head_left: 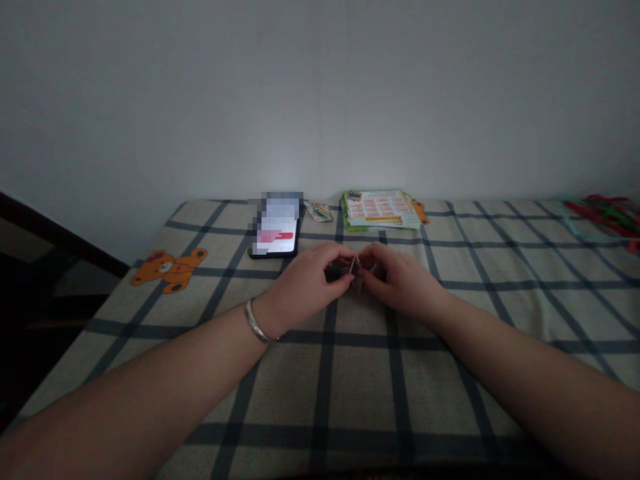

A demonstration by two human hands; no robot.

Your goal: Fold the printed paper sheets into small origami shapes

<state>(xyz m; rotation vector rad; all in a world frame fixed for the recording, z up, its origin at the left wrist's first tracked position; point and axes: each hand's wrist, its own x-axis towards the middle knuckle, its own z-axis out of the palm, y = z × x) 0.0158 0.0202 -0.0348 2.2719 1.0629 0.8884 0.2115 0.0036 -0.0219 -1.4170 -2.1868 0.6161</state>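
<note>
Both hands meet over the middle of the table, pinching one small folded piece of paper (357, 275) between thumbs and fingertips. My left hand (320, 273), with a silver bangle (256, 321) at the wrist, grips its left side. From the right, my right hand (400, 277) holds the other side, its fingers curled. Much of the folded paper is hidden by the fingertips. Just beyond the hands lies a stack of printed paper sheets (377, 208) with green edges. Between that stack and the phone sits a small folded paper piece (319, 211).
A lit phone (275, 227) lies behind my left hand. A checked tablecloth (360, 387) with printed bears (170, 270) covers the table, which meets a pale wall (320, 100). Red and green strands (610, 213) lie at the far right. The table's left edge drops toward something dark.
</note>
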